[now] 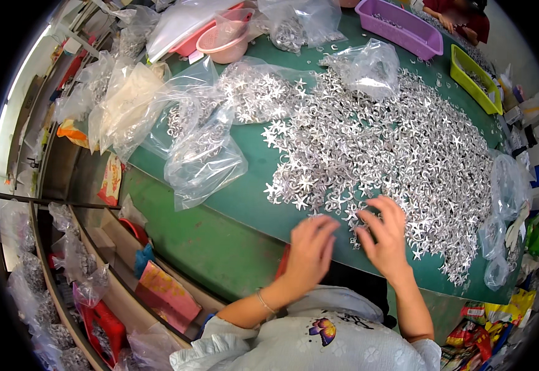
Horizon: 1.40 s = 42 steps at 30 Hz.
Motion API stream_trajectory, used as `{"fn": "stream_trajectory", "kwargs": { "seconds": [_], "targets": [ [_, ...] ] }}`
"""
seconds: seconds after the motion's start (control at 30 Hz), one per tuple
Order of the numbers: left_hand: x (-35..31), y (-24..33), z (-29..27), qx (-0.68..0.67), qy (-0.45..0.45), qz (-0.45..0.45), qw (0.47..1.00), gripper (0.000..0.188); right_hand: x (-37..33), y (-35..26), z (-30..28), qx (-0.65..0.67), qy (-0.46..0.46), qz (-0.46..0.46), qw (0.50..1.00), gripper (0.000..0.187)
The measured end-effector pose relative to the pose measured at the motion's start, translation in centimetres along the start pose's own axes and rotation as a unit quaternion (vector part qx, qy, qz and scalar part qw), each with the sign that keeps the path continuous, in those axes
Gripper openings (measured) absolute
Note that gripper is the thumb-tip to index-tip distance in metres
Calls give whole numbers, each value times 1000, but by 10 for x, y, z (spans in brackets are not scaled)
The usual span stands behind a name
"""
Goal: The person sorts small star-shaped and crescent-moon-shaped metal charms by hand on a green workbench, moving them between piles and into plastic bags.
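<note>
A wide heap of small silvery metal starfish-shaped pieces [380, 148], mixed with small ring-like bits, covers much of the green table [251, 191]. Both my hands are at the heap's near edge, close to the table's front. My left hand [309, 252] has its fingers bent and a little apart, pointing right; I see nothing held in it. Just to its right, my right hand [385, 240] reaches over the nearest pieces with fingers curved and spread. A few loose pieces lie between the hands.
Clear plastic bags [204, 164] of metal pieces lie left of the heap. A pink basket [223, 44], a purple tray [399, 28] and a lime-green tray [476, 80] stand at the table's far side. Crowded shelves [105, 266] flank the left. Another person [461, 21] sits at the far right.
</note>
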State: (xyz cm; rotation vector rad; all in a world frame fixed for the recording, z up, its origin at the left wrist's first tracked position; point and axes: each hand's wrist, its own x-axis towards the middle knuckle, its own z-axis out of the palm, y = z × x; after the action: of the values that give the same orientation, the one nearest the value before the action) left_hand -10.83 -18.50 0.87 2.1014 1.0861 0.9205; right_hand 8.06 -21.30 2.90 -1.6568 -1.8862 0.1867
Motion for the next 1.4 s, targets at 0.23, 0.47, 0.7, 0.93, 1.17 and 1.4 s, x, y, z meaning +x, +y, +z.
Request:
{"fn": "stream_trajectory", "kwargs": {
  "seconds": [0.23,0.47,0.7,0.93,1.17,1.4],
  "targets": [
    [11,-19,-2,130,11,-54,990,50,-16,27,1,-106,-10,20,994,22],
    [7,-27,-9,150,11,-48,987,33,-12,14,5,-101,74,60,990,20],
    [12,-35,-10,125,69,-57,988,31,-12,13,18,-41,-14,6,999,23],
    [29,-14,17,165,8,-16,986,31,-10,0,11,-50,-21,49,997,25],
    [2,-13,6,73,-98,20,992,31,-20,4,2,-17,-79,29,996,29],
    [3,-8,7,133,-74,-5,988,42,-18,-8,8,3,-88,44,995,30]
  ]
}}
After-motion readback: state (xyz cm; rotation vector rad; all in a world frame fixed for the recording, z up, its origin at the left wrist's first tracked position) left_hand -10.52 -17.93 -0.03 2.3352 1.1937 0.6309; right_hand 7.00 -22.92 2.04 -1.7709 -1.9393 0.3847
